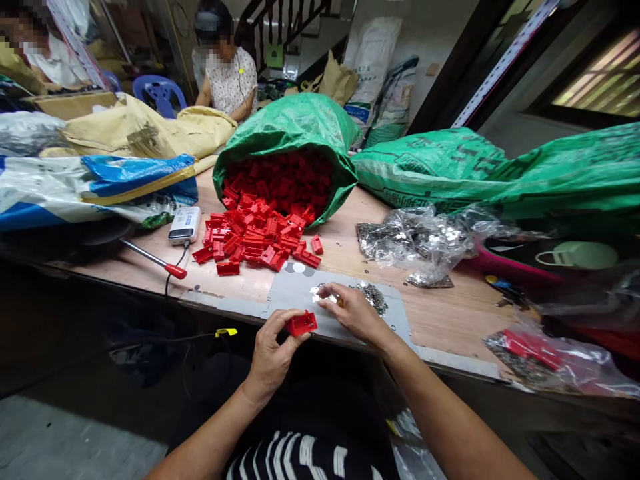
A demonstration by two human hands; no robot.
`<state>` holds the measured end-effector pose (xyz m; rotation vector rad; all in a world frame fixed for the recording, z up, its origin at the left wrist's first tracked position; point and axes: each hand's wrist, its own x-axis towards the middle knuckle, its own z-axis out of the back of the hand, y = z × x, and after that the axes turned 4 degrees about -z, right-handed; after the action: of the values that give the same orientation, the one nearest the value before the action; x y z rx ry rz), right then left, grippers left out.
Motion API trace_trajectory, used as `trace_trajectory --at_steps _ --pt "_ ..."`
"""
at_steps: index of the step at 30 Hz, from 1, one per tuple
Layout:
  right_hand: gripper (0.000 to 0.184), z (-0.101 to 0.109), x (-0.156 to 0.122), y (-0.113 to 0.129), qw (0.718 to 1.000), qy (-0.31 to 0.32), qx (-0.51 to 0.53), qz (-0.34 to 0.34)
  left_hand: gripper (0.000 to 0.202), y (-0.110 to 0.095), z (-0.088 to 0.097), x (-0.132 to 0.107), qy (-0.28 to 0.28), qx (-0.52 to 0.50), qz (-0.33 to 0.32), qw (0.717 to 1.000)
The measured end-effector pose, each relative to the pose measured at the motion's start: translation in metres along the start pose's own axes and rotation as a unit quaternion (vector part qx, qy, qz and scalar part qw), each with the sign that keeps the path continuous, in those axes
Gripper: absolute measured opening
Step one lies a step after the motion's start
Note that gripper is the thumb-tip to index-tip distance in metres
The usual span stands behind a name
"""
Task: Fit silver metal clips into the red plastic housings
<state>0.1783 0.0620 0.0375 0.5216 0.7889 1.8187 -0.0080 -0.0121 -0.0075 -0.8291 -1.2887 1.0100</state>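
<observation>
- Left hand point(273, 355) curls closed around a red plastic block point(301, 324), just off the table edge.
- Right hand point(353, 313) pinches, nearly closed, above silver metal bits point(373, 298) on a grey metal sheet point(295, 288); whether it grips one, cannot tell.
- More red blocks point(247, 240) spill from a green sack point(285, 127) onto the wooden table point(450, 313).
</observation>
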Motion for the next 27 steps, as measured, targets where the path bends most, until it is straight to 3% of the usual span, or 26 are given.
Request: trace_trajectory --at_steps 2,4,8,13,20,23,27 --pt "0.01 0.004 0.015 0.0 0.992 -0.026 -0.12 -0.002 0.026 0.002 0.001 0.001 -0.012 -0.006 0.005 1.0" --pt "0.011 0.003 0.026 0.0 0.981 -0.011 -0.193 -0.02 0.025 0.003 0.001 0.002 -0.017 -0.011 0.011 1.0" --pt "0.008 -0.002 0.039 0.0 0.971 0.004 -0.235 -0.05 0.025 0.002 0.002 0.002 -0.018 -0.014 0.022 0.999" --pt "0.003 -0.001 0.043 0.0 0.973 0.001 -0.226 -0.047 0.025 -0.001 0.003 0.002 -0.024 -0.045 0.063 0.997" --pt "0.005 0.006 0.036 -0.005 0.988 -0.014 -0.15 -0.02 0.032 -0.006 0.002 0.004 -0.02 -0.207 0.172 0.963" --pt "0.006 0.008 0.029 -0.01 0.996 -0.032 -0.079 -0.006 0.039 -0.006 0.001 0.004 -0.019 -0.232 0.179 0.956" --pt "0.009 0.009 0.016 -0.009 0.999 -0.033 0.009 0.006 0.049 -0.007 0.0 0.005 -0.007 -0.188 0.155 0.97"
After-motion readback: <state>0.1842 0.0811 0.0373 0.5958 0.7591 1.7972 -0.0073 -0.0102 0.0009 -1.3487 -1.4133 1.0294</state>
